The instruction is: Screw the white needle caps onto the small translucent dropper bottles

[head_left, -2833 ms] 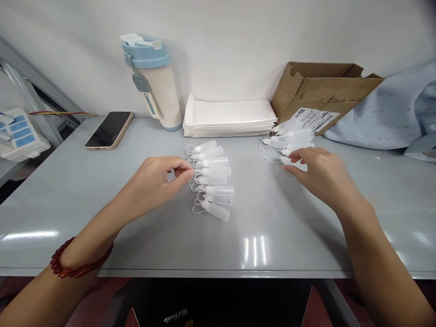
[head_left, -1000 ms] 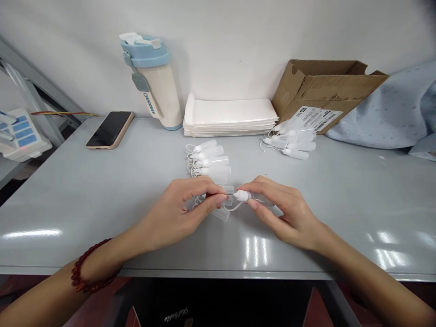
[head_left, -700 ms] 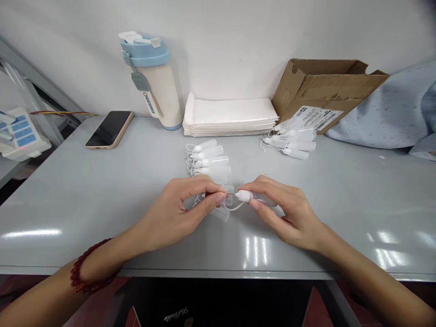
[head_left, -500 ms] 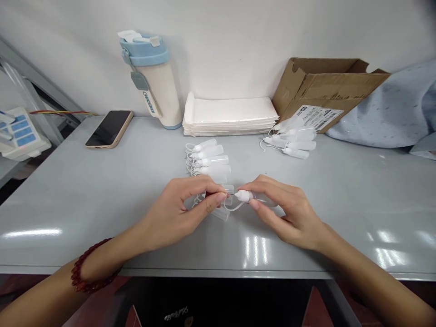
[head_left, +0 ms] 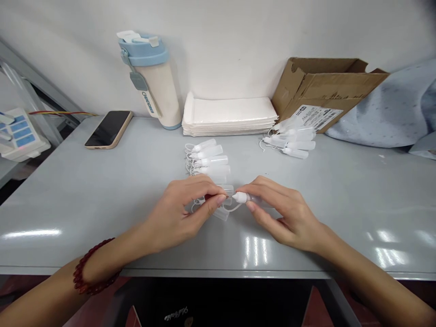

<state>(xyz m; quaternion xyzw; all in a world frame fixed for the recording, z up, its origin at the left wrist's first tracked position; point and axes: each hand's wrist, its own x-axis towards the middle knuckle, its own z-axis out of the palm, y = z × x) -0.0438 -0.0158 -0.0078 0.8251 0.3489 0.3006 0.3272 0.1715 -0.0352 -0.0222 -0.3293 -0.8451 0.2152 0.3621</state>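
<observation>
My right hand (head_left: 282, 211) is closed on a small clear dropper bottle (head_left: 241, 197), its white nozzle pointing left. Thumb and fingers hold it just behind the nozzle. A thin dark needle (head_left: 229, 196) runs from the nozzle tip to my left hand (head_left: 190, 206), whose thumb and forefinger pinch it. A bit of red shows inside that pinch; the rest is hidden. A white strap (head_left: 233, 210) curves below the nozzle toward my left fingertips. More dropper bottles (head_left: 214, 161) with looped straps lie in a column, partly hidden by my left hand.
A loose pile of similar bottles (head_left: 296, 145) lies before a cardboard box (head_left: 330, 88). White padded envelopes (head_left: 231, 113) are stacked against the wall beside a tumbler (head_left: 160, 86). A phone (head_left: 109, 129) lies at left. Pale blue fabric (head_left: 391, 111) is at right; the table edge (head_left: 218, 272) runs in front.
My right hand and the bottle have shifted slightly left, bringing the nozzle closer to my left fingertips. Both grips are kept.
</observation>
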